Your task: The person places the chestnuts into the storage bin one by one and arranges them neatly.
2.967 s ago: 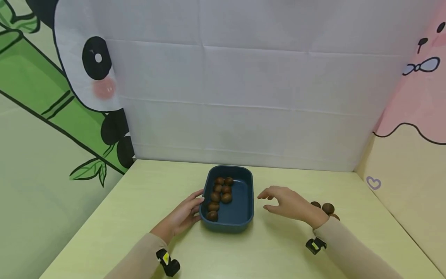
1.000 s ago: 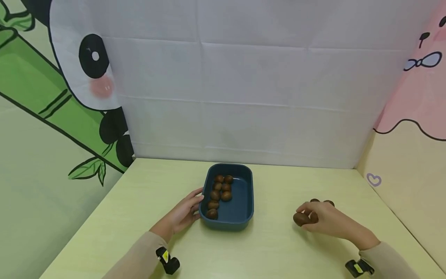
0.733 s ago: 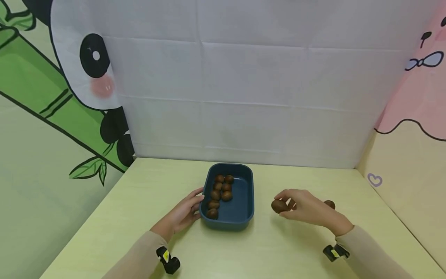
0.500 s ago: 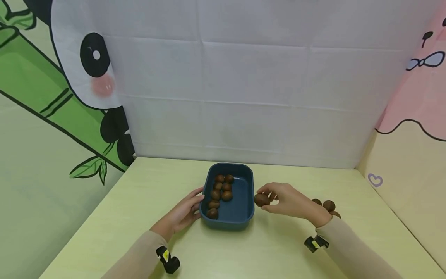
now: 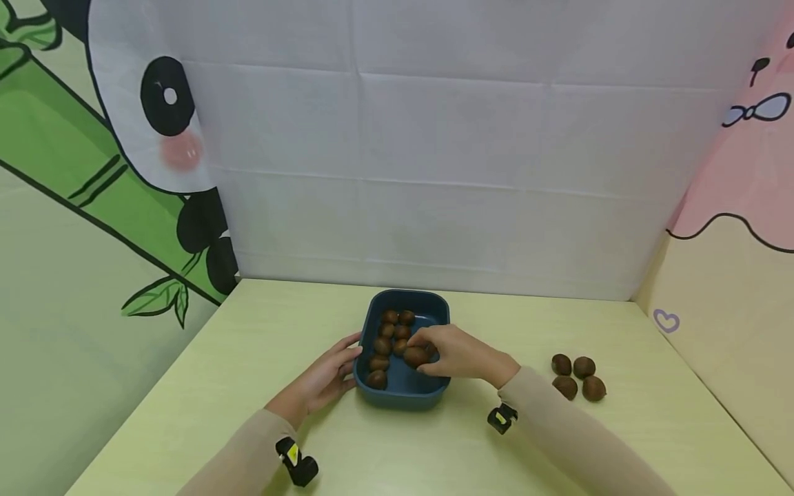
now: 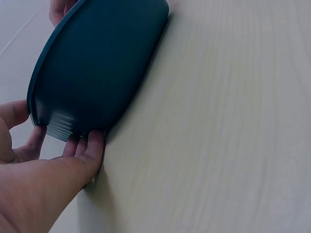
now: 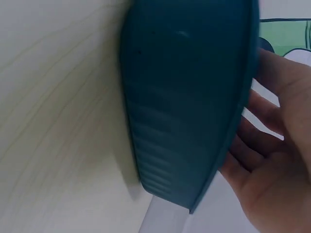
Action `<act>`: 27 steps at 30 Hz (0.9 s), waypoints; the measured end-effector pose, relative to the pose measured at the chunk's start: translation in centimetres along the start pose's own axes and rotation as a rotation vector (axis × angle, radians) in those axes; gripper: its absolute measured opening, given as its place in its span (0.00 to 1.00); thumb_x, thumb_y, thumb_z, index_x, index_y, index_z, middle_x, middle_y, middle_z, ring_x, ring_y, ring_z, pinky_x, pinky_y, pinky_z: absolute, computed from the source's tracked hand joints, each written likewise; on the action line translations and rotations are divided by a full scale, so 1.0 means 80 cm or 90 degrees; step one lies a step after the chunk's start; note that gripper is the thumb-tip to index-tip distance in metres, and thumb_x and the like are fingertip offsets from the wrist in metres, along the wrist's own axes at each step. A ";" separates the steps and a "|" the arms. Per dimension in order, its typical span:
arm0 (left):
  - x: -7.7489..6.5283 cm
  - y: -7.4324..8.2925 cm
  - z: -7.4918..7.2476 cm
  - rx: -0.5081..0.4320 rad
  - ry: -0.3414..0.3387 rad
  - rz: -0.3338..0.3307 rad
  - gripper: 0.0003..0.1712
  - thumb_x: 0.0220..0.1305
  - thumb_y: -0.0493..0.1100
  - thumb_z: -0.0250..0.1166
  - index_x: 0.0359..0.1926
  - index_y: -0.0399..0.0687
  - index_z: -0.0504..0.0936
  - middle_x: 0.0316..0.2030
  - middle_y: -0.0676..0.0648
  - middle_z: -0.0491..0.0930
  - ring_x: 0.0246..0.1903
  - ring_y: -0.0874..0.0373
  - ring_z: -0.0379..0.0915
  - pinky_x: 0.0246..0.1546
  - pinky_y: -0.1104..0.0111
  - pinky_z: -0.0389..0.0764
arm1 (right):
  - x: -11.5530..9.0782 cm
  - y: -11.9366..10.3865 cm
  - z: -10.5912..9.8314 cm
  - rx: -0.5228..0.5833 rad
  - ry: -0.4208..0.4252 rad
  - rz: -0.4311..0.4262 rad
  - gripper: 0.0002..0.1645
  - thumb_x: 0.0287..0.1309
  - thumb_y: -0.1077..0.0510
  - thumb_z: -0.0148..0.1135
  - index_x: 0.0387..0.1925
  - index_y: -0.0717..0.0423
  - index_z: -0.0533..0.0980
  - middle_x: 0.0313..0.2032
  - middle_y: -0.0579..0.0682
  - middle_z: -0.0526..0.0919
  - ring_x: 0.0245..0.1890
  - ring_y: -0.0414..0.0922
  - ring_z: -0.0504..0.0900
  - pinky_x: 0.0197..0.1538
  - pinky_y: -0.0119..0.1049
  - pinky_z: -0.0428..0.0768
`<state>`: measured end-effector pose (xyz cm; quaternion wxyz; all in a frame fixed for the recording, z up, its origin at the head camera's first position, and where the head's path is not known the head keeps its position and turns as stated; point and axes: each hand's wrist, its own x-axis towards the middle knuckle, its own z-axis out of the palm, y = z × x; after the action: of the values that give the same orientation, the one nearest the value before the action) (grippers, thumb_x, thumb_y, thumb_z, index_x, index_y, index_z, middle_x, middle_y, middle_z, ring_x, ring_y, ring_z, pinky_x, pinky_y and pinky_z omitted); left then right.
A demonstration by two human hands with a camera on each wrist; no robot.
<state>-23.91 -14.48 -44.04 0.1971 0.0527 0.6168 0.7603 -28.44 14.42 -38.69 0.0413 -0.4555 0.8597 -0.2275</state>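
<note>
In the head view, my left hand [image 5: 325, 377] holds the left side of a dark blue rectangular box [image 5: 402, 401], with the thumb at the rim and fingers along the outer wall. Several brown chestnuts [image 5: 382, 346] lie inside, mostly in two columns on the left. My right hand [image 5: 459, 355] reaches over the right rim and pinches a chestnut [image 5: 415, 356] inside the box. A brown patch shows behind its fingers; whether that is another chestnut I cannot tell. In the right wrist view, the box wall [image 7: 180, 107] hides the fingertips and the chestnut.
Several more chestnuts [image 5: 584, 368] sit in a cluster on the right of the pale yellow table [image 5: 496, 455]. A white sheet [image 5: 434, 172] hangs behind the table, with printed panels at both sides. Each wrist carries a small black camera [image 5: 501, 418].
From the cluster at the right, my right hand took a chestnut and carried it left, over the rim into the box. The cluster is uncovered again. My left hand stayed at the box.
</note>
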 end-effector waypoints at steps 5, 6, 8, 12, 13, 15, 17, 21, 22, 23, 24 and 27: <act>0.001 0.001 0.000 0.007 -0.003 0.000 0.36 0.80 0.48 0.49 0.80 0.47 0.45 0.70 0.33 0.62 0.66 0.47 0.66 0.63 0.53 0.68 | 0.019 0.003 0.014 -0.012 -0.015 0.001 0.20 0.60 0.55 0.72 0.52 0.53 0.80 0.39 0.41 0.84 0.31 0.34 0.77 0.37 0.30 0.76; 0.002 0.001 0.000 0.007 -0.003 0.001 0.36 0.80 0.48 0.50 0.80 0.47 0.45 0.70 0.34 0.63 0.66 0.47 0.66 0.63 0.53 0.67 | 0.023 0.004 0.017 -0.014 -0.013 0.002 0.19 0.59 0.55 0.72 0.51 0.53 0.80 0.37 0.41 0.84 0.29 0.33 0.76 0.35 0.29 0.76; 0.003 0.002 -0.001 0.010 -0.003 0.004 0.37 0.79 0.48 0.50 0.80 0.47 0.45 0.70 0.34 0.65 0.65 0.47 0.66 0.64 0.53 0.67 | 0.028 0.005 0.022 -0.024 -0.004 0.003 0.18 0.58 0.56 0.73 0.50 0.53 0.81 0.34 0.41 0.84 0.26 0.33 0.75 0.33 0.29 0.75; 0.003 0.001 -0.002 0.006 -0.007 0.003 0.37 0.79 0.48 0.50 0.80 0.47 0.45 0.69 0.35 0.65 0.64 0.49 0.67 0.63 0.54 0.68 | 0.036 0.005 0.031 -0.041 0.007 0.013 0.18 0.57 0.56 0.74 0.49 0.53 0.82 0.36 0.43 0.85 0.28 0.33 0.76 0.33 0.28 0.75; 0.003 0.001 -0.002 0.006 -0.009 0.002 0.37 0.79 0.48 0.50 0.80 0.47 0.45 0.69 0.35 0.65 0.64 0.49 0.68 0.63 0.54 0.68 | 0.037 0.004 0.032 -0.046 0.008 0.013 0.18 0.57 0.56 0.75 0.49 0.54 0.82 0.36 0.44 0.86 0.28 0.33 0.76 0.33 0.28 0.75; 0.002 0.000 -0.003 0.004 -0.009 0.001 0.37 0.80 0.48 0.50 0.80 0.47 0.45 0.69 0.35 0.65 0.63 0.50 0.68 0.63 0.55 0.68 | 0.038 0.002 0.034 -0.052 0.011 0.012 0.18 0.57 0.56 0.75 0.48 0.55 0.82 0.37 0.46 0.86 0.29 0.35 0.77 0.33 0.28 0.75; 0.001 0.000 -0.003 0.005 -0.007 0.003 0.36 0.80 0.48 0.50 0.80 0.47 0.45 0.69 0.36 0.65 0.63 0.51 0.69 0.63 0.55 0.68 | 0.039 0.000 0.035 -0.054 0.020 0.006 0.18 0.56 0.57 0.75 0.47 0.56 0.82 0.38 0.47 0.86 0.30 0.37 0.78 0.34 0.28 0.75; 0.000 0.001 -0.003 0.005 -0.006 0.006 0.36 0.80 0.48 0.49 0.79 0.47 0.46 0.68 0.36 0.67 0.62 0.52 0.69 0.62 0.55 0.69 | 0.038 -0.003 0.033 -0.057 0.034 0.003 0.17 0.56 0.58 0.76 0.46 0.57 0.82 0.39 0.48 0.86 0.32 0.41 0.80 0.36 0.29 0.75; 0.000 0.001 -0.003 0.006 -0.007 0.005 0.36 0.80 0.48 0.49 0.79 0.47 0.46 0.68 0.36 0.67 0.62 0.52 0.70 0.62 0.56 0.69 | 0.038 -0.003 0.032 -0.059 0.035 0.004 0.17 0.55 0.58 0.76 0.46 0.57 0.82 0.40 0.48 0.86 0.33 0.42 0.81 0.37 0.30 0.76; 0.001 0.001 -0.002 0.005 -0.009 0.005 0.36 0.80 0.48 0.49 0.79 0.47 0.45 0.68 0.36 0.67 0.62 0.52 0.70 0.62 0.56 0.69 | 0.037 -0.004 0.032 -0.062 0.034 0.007 0.17 0.55 0.57 0.76 0.46 0.57 0.82 0.40 0.48 0.86 0.34 0.42 0.81 0.38 0.30 0.76; 0.001 0.001 -0.002 0.006 -0.010 0.004 0.36 0.80 0.48 0.48 0.80 0.47 0.45 0.68 0.37 0.67 0.62 0.52 0.69 0.62 0.56 0.70 | 0.036 -0.004 0.032 -0.065 0.033 0.010 0.17 0.56 0.57 0.76 0.46 0.57 0.82 0.41 0.48 0.86 0.36 0.43 0.81 0.39 0.31 0.77; 0.002 0.000 -0.001 0.005 -0.011 0.004 0.36 0.80 0.48 0.49 0.79 0.47 0.45 0.67 0.37 0.68 0.62 0.52 0.70 0.61 0.57 0.70 | 0.034 -0.005 0.031 -0.071 0.029 0.017 0.19 0.56 0.56 0.76 0.47 0.57 0.81 0.43 0.49 0.86 0.40 0.44 0.82 0.43 0.33 0.78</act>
<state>-24.08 -14.51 -44.12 0.2000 0.0622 0.6179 0.7579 -29.05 11.15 -40.38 -0.0005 -0.4402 0.8779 -0.1886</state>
